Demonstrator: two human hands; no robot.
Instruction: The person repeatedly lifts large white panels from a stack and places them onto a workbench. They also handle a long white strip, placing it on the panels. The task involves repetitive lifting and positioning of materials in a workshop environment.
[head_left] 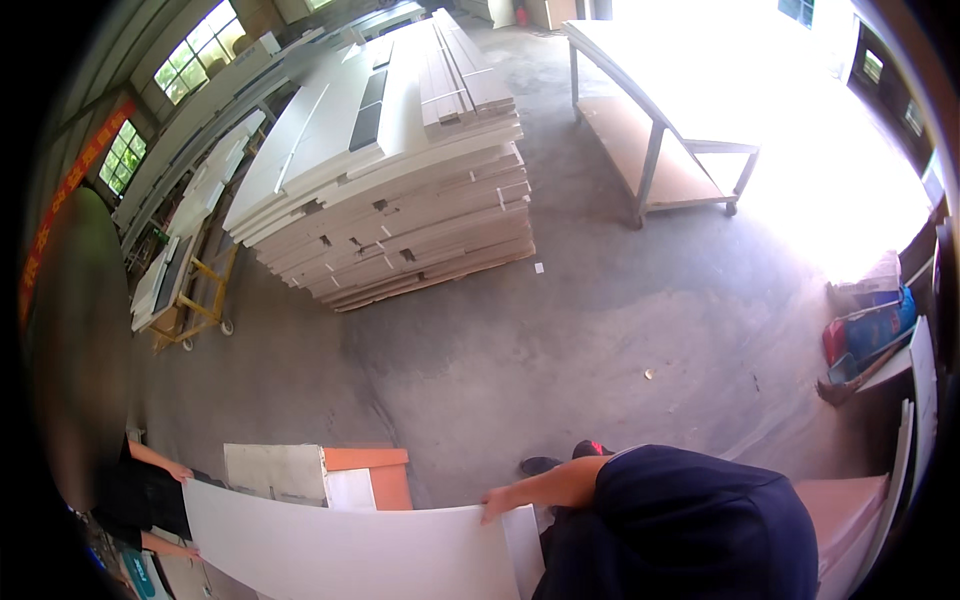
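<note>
A long white board (350, 540) lies flat across the lower part of the head view. My right hand (495, 503) is closed on its far edge, near the right end, the arm reaching in from a dark blue sleeve (700, 520). A narrow strip of the board shows to the right of my fingers. My left hand is out of view. A co-worker in black holds the board's left end, one hand (180, 473) at the far corner and the other hand (185, 550) at the near corner.
A tall stack of white and grey panels (400, 230) stands ahead. A wheeled table (650, 170) is at the far right, a yellow cart (205, 295) at the left. Orange and white panels (365, 460) lie just beyond the board. Bags and leaning sheets (870, 330) line the right side.
</note>
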